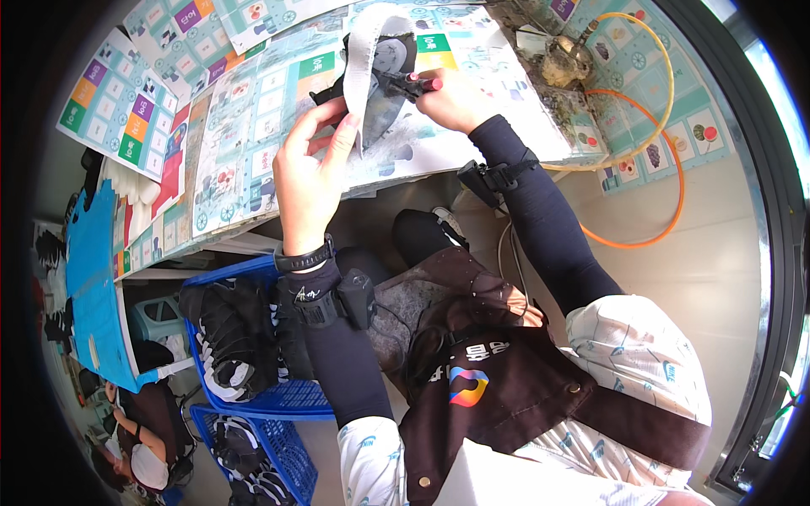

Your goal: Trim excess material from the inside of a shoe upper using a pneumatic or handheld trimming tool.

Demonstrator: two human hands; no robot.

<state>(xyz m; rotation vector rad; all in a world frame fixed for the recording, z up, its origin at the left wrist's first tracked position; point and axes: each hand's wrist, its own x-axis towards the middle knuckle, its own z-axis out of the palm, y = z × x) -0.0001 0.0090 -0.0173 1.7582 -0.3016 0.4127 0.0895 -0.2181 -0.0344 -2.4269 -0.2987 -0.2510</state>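
Both hands work raised over the worktop (253, 126), which is covered in pale printed sheets with coloured squares, apparently laid down to protect its surface. Beneath the worktop edge, at the person's left knee, a blue plastic slatted crate (287, 396) holds dark shoe parts, placed within easy reach of the seat. An orange hose (666, 211) and a yellow hose (650, 51) loop across the right end of the worktop, well apart from the work.

The left hand (308, 173) is closed on a dark, curved shoe upper (380, 101), fingers wrapped about its near edge, holding it tilted so the working face is turned toward the tool. A grey fabric strap (364, 59) rises from the piece and arcs over the fingers, kept clear of the tool tip.

The right hand (456, 101) is closed around a red-handled black tool (409, 82), its tip touching the shoe upper just beside the strap. The tool's kind cannot be told.
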